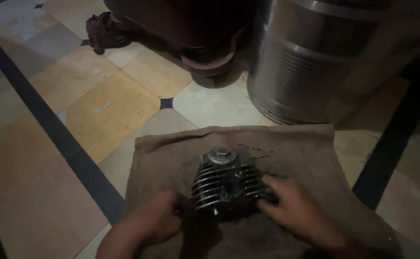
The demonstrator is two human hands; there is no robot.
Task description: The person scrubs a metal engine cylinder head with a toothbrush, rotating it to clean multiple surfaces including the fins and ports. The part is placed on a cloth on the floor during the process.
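Note:
A dark metal engine cylinder head [227,184] with cooling fins and a round silver cap on top sits on a brown burlap sack [171,153] spread on the tiled floor. My left hand [155,223] rests against its left side, fingers curled at the fins. My right hand [298,211] grips its right side, fingertips on the fins. The lower part of the head is hidden between my hands in the dim light.
A large ribbed steel drum [325,57] stands behind the sack at the right. A dark reddish round container [191,33] and a crumpled dark cloth [107,31] are at the back. Black tile strips [52,129] cross the floor.

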